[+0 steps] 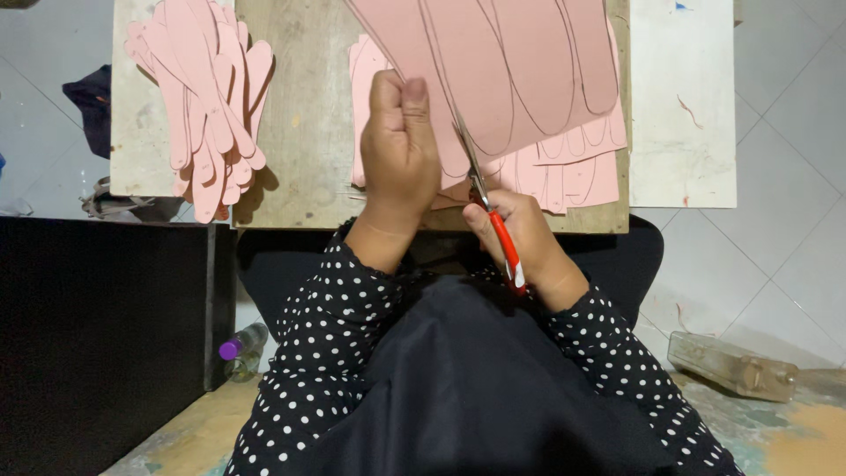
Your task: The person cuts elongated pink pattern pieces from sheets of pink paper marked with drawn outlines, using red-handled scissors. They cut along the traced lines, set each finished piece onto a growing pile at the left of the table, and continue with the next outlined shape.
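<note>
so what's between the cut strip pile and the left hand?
Head view: only bare wooden board between the pile of cut pink strips and the left hand, which pinches the pink sheet.

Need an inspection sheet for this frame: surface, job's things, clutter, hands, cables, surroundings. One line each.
Surface: worn wooden board, with a white board beside it on the right.
Job's things: pink sheet with pencilled long rounded outlines, held up; red-handled scissors cutting into its lower edge; more marked sheets lying flat under it; pile of cut pink strips on the board's left.
Clutter: purple-capped bottle and a clear box on the floor.
Hands: left hand pinches the sheet; right hand works the scissors.
Cables: nothing seen.
Surroundings: pale tiled floor, dark cloth at left, black panel lower left.
</note>
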